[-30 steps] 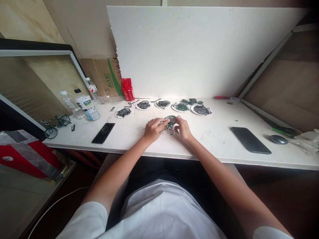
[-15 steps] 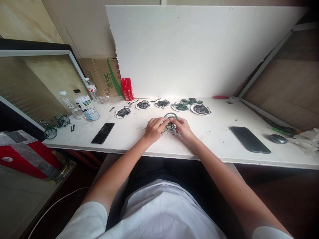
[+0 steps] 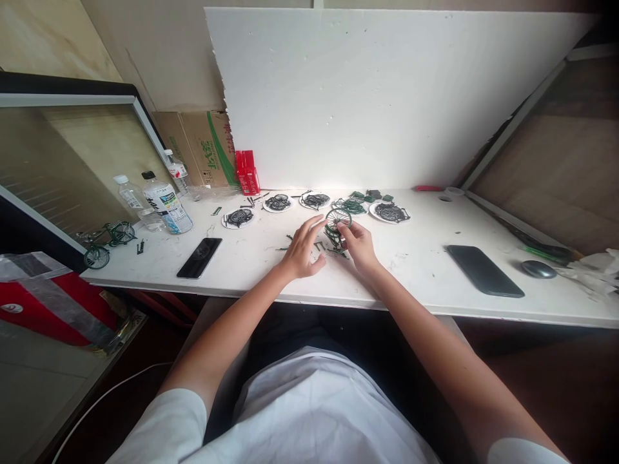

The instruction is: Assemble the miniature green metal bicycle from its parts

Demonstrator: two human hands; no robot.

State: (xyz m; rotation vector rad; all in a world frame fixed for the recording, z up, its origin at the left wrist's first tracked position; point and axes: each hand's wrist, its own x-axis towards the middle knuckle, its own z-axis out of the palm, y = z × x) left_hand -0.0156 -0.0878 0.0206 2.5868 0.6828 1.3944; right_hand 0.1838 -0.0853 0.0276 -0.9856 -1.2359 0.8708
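Observation:
Between the thumb and fingers of my right hand point(image 3: 362, 250) is a partly built green model bicycle point(image 3: 337, 222), its spoked wheel upright on top. Part of its frame is hidden by the hand. My left hand point(image 3: 300, 254) is just to the left, fingers spread and thumb apart, holding nothing. Small dark loose parts point(image 3: 319, 245) lie on the white table between and behind the hands. Behind them stands a row of small white plates with parts, among them a plate of green pieces point(image 3: 355, 207) and a plate of black pieces point(image 3: 389, 212).
An assembled model bicycle point(image 3: 110, 240) stands at the table's left end, near plastic bottles point(image 3: 169, 205). A phone point(image 3: 200, 258) lies left of my hands. On the right are a dark flat pad point(image 3: 484, 270) and a mouse point(image 3: 539, 269). A red box point(image 3: 247, 173) stands behind.
My left hand has let go of the model bicycle and opened, moving slightly away to the left. My right hand keeps hold, with the wheel now turned more toward me and slightly right.

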